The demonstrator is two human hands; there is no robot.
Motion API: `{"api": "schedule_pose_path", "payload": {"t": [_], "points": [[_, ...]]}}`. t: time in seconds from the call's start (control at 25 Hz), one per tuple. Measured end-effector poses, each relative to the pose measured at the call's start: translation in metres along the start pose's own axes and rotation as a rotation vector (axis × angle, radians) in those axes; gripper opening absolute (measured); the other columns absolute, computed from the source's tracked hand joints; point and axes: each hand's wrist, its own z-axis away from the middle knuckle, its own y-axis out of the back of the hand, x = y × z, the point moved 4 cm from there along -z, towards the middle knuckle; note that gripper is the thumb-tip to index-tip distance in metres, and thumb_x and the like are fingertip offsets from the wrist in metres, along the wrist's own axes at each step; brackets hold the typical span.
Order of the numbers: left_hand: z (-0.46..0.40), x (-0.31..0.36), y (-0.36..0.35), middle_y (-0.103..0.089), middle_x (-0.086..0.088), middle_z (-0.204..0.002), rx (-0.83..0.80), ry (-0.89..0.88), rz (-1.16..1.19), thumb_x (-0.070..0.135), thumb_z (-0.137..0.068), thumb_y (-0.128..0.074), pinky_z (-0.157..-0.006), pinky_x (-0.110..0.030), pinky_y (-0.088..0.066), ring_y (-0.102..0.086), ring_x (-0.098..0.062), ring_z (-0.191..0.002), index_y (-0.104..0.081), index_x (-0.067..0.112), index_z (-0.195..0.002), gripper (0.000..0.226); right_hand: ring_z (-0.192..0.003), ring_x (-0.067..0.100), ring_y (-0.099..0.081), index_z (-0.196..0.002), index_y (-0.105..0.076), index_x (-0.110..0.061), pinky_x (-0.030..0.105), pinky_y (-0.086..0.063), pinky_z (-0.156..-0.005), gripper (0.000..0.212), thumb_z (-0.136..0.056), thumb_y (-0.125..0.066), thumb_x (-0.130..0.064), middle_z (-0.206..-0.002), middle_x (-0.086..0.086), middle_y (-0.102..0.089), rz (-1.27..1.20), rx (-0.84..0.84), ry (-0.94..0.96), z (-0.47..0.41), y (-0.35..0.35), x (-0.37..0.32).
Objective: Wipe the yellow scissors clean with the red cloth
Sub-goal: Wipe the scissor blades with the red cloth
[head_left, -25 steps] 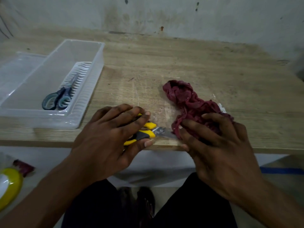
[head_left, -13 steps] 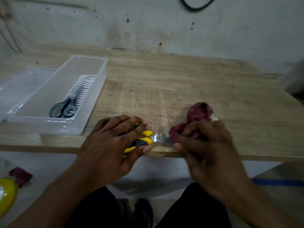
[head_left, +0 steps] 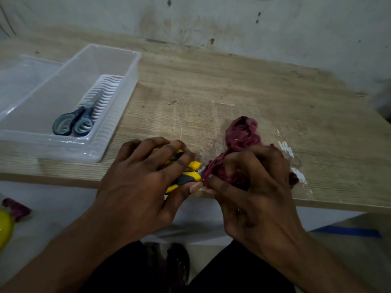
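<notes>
**Cloth bunched over the blades**

At the table's (head_left: 232, 85) near edge, the left hand (head_left: 135, 182) grips the yellow scissors (head_left: 191, 173) by the handles. The right hand (head_left: 254, 187) pinches the red cloth (head_left: 241, 134) around the blades, hiding them.

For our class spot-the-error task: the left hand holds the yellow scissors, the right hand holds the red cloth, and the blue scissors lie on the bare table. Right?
Not quite. In the head view the blue scissors lie inside the clear plastic tray, not on the bare table. The rest holds.
</notes>
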Motion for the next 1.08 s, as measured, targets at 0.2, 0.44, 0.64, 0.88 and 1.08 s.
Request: {"api": "schedule_pose_path", "payload": {"t": [0.2,0.44,0.64,0.88,1.08], "points": [[0.003,0.001,0.0,-0.065,-0.002,-0.139,0.019,0.01,0.002,0.057,-0.098,-0.05,-0.1,-0.052,-0.045,-0.059,-0.033,-0.126,-0.068,0.022,-0.135,0.054,-0.11,0.032,-0.047,-0.092,-0.084,-0.035,0.052,-0.044,-0.081,0.017,-0.08,-0.083,-0.023,-0.107,0.007,-0.064,-0.06,0.019,-0.051,0.005,0.011,0.023],[0.001,0.0,-0.001,-0.065,-0.002,-0.139,-0.001,0.004,-0.017,0.058,-0.097,-0.048,-0.099,-0.053,-0.045,-0.059,-0.034,-0.125,-0.068,0.022,-0.134,0.055,-0.109,0.031,-0.047,-0.094,-0.084,-0.033,0.052,-0.043,-0.079,0.018,-0.081,-0.081,-0.019,-0.108,0.006,-0.063,-0.081,-0.008,0.007,-0.004,0.004,0.018],[0.001,0.001,-0.001,-0.065,-0.001,-0.139,-0.002,0.002,-0.006,0.059,-0.098,-0.047,-0.101,-0.052,-0.044,-0.058,-0.032,-0.126,-0.068,0.023,-0.134,0.055,-0.114,0.026,-0.044,-0.088,-0.084,-0.037,0.041,-0.041,-0.092,0.009,-0.084,-0.08,-0.031,-0.111,-0.003,-0.056,-0.29,-0.109,-0.023,-0.004,0.006,0.026],[0.002,0.0,0.001,-0.064,-0.002,-0.139,0.011,-0.011,0.011,0.059,-0.098,-0.047,-0.101,-0.051,-0.044,-0.058,-0.031,-0.126,-0.067,0.024,-0.136,0.055,-0.111,0.031,-0.052,-0.094,-0.071,-0.038,0.048,-0.051,-0.086,0.008,-0.09,-0.065,-0.038,-0.104,0.004,-0.058,-0.244,0.071,-0.509,-0.005,0.046,0.108],[0.002,0.0,0.002,-0.063,-0.004,-0.139,0.007,-0.032,-0.018,0.059,-0.099,-0.044,-0.1,-0.05,-0.045,-0.058,-0.032,-0.126,-0.066,0.022,-0.136,0.057,-0.115,0.037,-0.057,-0.112,-0.071,-0.04,0.058,-0.054,-0.089,0.026,-0.086,-0.068,-0.042,-0.111,0.005,-0.061,-0.194,0.085,-0.598,0.0,0.048,0.123]]}}
